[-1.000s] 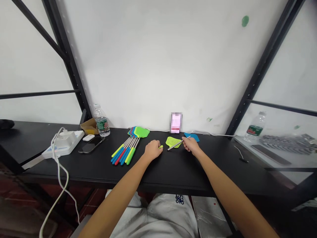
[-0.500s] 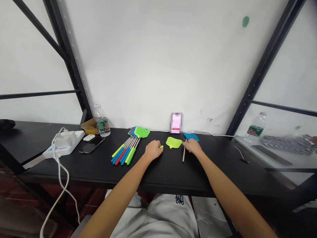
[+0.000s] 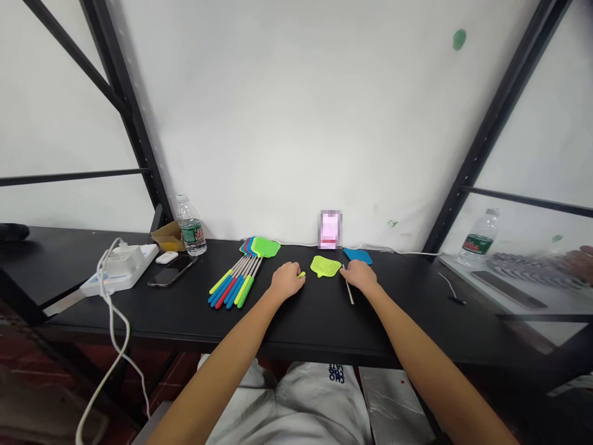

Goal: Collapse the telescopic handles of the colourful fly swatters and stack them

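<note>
My left hand [image 3: 285, 281] rests on the black table, closed around a yellow-green handle [image 3: 301, 274]; only its tip sticks out. My right hand [image 3: 361, 274] grips a thin metal rod [image 3: 349, 293], whose free end points toward me. Between the hands lies a yellow-green fly swatter head [image 3: 325, 266] with a short stub. A blue swatter head [image 3: 359, 255] lies just behind my right hand, partly covered by it. Left of my left hand, several fly swatters [image 3: 241, 272] lie fanned and overlapping, coloured handles toward me and a green head on top.
A phone with a blurred screen [image 3: 330, 230] leans on the wall. At the left are a water bottle [image 3: 191, 228], a small cardboard box [image 3: 167, 237], a dark phone [image 3: 172, 272] and a white power strip [image 3: 139, 266] with cables. A short cable [image 3: 456, 300] lies at the right.
The metal rod in my right hand has turned, its near end swinging to the right. My left hand has stayed in place.
</note>
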Demonstrator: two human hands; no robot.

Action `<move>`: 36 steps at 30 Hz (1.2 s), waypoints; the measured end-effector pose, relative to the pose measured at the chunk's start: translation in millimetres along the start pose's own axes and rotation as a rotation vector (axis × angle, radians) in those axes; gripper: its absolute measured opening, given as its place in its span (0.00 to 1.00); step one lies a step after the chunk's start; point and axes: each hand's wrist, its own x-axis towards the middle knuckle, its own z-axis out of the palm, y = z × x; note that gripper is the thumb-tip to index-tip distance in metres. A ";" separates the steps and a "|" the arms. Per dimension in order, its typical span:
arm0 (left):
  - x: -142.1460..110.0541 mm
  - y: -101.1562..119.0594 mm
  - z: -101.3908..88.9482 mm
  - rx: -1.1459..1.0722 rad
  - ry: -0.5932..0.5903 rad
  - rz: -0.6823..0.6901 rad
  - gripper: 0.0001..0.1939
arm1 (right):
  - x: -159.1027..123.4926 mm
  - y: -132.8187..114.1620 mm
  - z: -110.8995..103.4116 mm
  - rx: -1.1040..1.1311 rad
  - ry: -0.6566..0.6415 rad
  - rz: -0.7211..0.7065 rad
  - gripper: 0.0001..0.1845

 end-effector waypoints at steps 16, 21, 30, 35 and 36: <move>-1.2 1.0 -2.3 -0.011 -0.013 -0.007 0.07 | -2.6 -0.3 -3.6 -0.008 -0.034 -0.004 0.27; -0.8 1.1 -2.5 -0.003 -0.014 -0.006 0.07 | -3.5 -1.5 -4.8 -0.017 -0.038 0.000 0.27; -1.3 1.6 -3.5 -0.006 -0.025 -0.006 0.08 | -5.6 -3.0 -6.9 -0.013 -0.037 0.006 0.27; -0.7 1.4 -2.7 0.002 -0.015 -0.001 0.08 | -5.7 -2.6 -6.5 -0.015 -0.035 0.000 0.28; -0.7 1.4 -2.5 0.004 -0.014 0.000 0.08 | -5.7 -2.6 -6.4 -0.015 -0.035 -0.001 0.27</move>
